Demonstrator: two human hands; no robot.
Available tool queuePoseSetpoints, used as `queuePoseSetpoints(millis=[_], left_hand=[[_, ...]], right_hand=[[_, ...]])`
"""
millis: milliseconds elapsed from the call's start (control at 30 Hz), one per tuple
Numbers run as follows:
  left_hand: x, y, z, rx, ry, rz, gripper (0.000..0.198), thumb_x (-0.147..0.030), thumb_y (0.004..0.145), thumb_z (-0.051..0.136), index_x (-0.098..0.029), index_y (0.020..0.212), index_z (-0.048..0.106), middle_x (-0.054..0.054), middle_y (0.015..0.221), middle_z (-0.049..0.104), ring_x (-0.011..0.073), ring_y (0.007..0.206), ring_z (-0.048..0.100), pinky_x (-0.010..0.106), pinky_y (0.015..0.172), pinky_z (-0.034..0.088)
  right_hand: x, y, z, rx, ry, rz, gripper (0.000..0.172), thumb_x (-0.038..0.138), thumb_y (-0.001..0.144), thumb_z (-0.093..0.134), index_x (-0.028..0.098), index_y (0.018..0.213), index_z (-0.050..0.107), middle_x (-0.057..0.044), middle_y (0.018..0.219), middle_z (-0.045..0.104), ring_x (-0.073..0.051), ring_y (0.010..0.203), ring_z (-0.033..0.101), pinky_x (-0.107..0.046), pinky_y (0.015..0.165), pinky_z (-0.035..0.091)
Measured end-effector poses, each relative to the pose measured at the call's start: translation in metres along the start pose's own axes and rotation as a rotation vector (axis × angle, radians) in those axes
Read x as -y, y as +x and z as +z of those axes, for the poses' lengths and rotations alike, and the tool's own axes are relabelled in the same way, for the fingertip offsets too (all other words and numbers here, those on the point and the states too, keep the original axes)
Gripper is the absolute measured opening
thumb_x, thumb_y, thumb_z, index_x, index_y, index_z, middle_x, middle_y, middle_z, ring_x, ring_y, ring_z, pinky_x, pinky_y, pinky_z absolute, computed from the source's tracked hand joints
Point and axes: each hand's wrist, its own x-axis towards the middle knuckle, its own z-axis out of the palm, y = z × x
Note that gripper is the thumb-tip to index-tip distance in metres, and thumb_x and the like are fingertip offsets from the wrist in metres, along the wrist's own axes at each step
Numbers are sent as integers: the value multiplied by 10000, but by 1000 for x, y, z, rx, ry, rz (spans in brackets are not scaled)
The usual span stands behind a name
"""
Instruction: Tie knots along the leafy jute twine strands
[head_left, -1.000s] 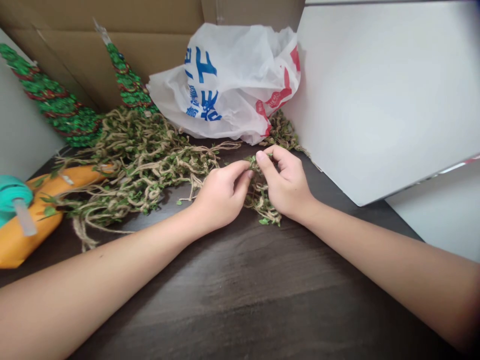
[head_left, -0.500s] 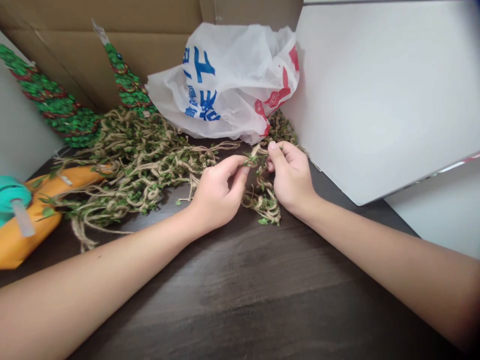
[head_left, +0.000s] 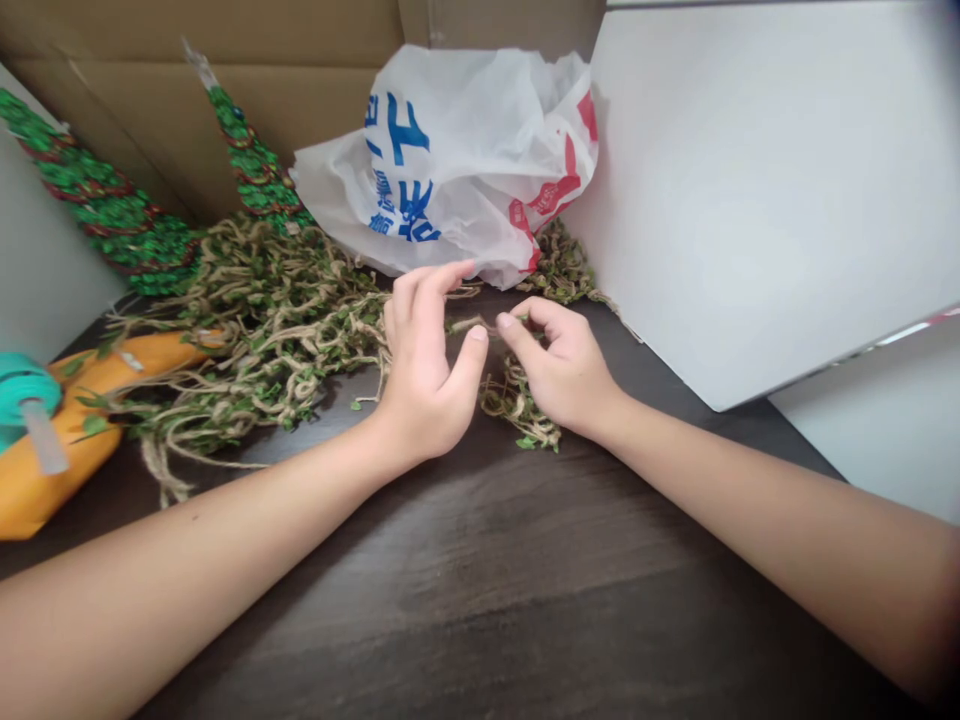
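My right hand pinches a strand of jute twine garland with small green leaves. The garland's lower part lies in a loose coil on the dark table, partly behind that hand. My left hand is open, thumb and fingers spread, just left of the pinched strand. A short end of twine shows between the two hands; whether my left hand touches it I cannot tell. Left of my left hand spreads a large tangled heap of the same leafy twine.
A white plastic bag with blue and red print stands behind my hands, with more leafy twine beside it. Two green tinsel trees rise at back left. A teal tape dispenser rests on an orange packet. A white panel leans at right.
My left hand has let go of the twine, its fingers opening and lifting. My right hand has shifted slightly left and down, still pinching the garland.
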Motion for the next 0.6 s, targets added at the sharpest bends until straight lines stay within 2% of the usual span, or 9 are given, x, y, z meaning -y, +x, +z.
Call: queuePoseSetpoints(millis=[133, 233, 333, 467, 600], left_hand=[[-7, 1, -2, 164, -41, -39, 306, -201, 951, 495, -190, 1249, 564, 78, 1180, 672, 228, 1140, 597, 419, 1042, 419], [-9, 2, -1, 236, -72, -102, 207, -224, 978, 471, -180, 1119, 616, 64, 1095, 710, 207, 1031, 654, 389, 967, 463], [-8, 3, 0, 248, -79, -130, 199, -273, 996, 465, -172, 1065, 621, 51, 998, 720, 190, 916, 666, 369, 894, 484], [-6, 2, 2, 267, -118, -125, 163, -177, 953, 492, -178, 1071, 604, 13, 863, 687, 156, 771, 635, 347, 829, 486], [-3, 1, 3, 201, -107, -111, 173, -133, 944, 480, -186, 1055, 602, 26, 924, 676, 159, 834, 626, 343, 832, 480]], right_hand=[[2, -4, 0, 114, -16, -64, 202, 300, 961, 549, 176, 814, 615, 14, 748, 600, -127, 701, 519, -277, 680, 405], [2, -5, 0, 141, -27, -80, 228, 283, 964, 536, 171, 778, 608, 11, 740, 602, -126, 701, 520, -276, 678, 404], [3, -5, 0, 118, -24, -68, 280, 323, 978, 527, 177, 744, 578, 24, 683, 550, -118, 658, 487, -274, 645, 386], [4, -5, 0, 85, -5, -55, 364, 371, 998, 500, 187, 684, 508, 32, 642, 474, -110, 625, 442, -281, 626, 362], [5, -4, 0, 91, 28, -55, 387, 380, 1011, 463, 199, 669, 455, 33, 641, 442, -111, 614, 420, -287, 618, 354]])
